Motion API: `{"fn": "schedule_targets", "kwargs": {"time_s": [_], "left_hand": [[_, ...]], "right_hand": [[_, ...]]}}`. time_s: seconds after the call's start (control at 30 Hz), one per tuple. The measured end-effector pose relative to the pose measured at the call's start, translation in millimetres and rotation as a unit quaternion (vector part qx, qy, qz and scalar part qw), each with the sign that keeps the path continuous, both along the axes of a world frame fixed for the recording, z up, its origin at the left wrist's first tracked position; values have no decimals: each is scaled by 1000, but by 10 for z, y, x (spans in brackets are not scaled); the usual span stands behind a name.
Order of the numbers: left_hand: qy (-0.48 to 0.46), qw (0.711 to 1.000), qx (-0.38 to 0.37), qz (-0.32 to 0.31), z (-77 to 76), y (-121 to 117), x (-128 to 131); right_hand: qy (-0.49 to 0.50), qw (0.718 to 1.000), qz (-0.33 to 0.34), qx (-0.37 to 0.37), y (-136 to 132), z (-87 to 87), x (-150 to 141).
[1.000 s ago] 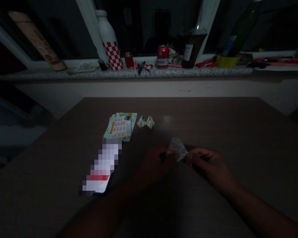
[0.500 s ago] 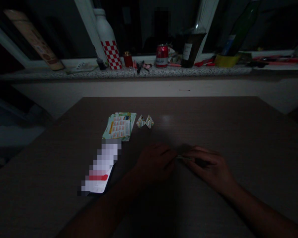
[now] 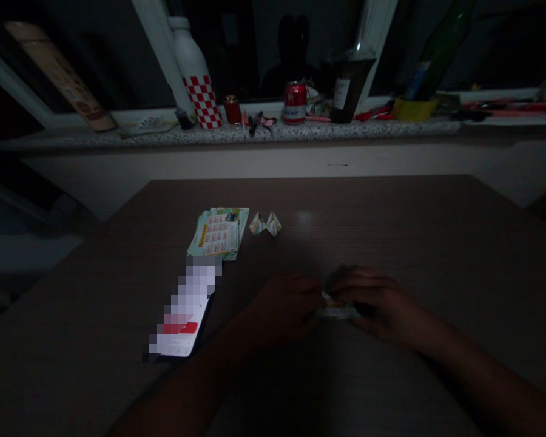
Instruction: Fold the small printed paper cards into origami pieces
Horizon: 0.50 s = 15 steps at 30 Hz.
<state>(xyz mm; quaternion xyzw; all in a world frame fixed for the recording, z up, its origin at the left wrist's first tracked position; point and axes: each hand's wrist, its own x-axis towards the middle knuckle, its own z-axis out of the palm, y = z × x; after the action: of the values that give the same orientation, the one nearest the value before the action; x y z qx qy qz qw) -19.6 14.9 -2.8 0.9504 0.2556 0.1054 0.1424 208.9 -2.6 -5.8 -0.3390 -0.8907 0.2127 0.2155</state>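
Between my hands, low over the table, is a small folded piece of printed paper (image 3: 339, 311). My left hand (image 3: 289, 303) grips its left end, with the fingers curled and mostly in shadow. On the other side my right hand (image 3: 377, 300) pinches the paper between thumb and fingers. Beyond them sits a folded paper shape with two points (image 3: 266, 224), like a small bow. A stack of printed paper slips (image 3: 219, 235) lies just left of it. Nearer to me, left of my forearm, a phone (image 3: 184, 340) lies with its screen lit.
The brown table (image 3: 391, 212) ends at a wall under a stone windowsill (image 3: 255, 135). On the sill stand a red-and-white checked bottle (image 3: 202, 97), a red can (image 3: 295, 103), a dark bag (image 3: 348, 91) and a green bottle (image 3: 441, 54). The room is dim.
The paper, seen as a thin edge before, now shows more of its printed face, slightly nearer to me. My right hand has turned a little over it.
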Motion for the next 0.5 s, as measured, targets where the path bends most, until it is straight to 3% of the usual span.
{"fn": "schedule_targets", "kwargs": {"time_s": [0.17, 0.5], "left_hand": [[32, 999, -4, 7, 17, -16, 17], [35, 999, -10, 5, 82, -52, 2]], "right_hand": [[-27, 999, 1, -24, -49, 88, -56], [-23, 999, 18, -15, -37, 35, -51]]}}
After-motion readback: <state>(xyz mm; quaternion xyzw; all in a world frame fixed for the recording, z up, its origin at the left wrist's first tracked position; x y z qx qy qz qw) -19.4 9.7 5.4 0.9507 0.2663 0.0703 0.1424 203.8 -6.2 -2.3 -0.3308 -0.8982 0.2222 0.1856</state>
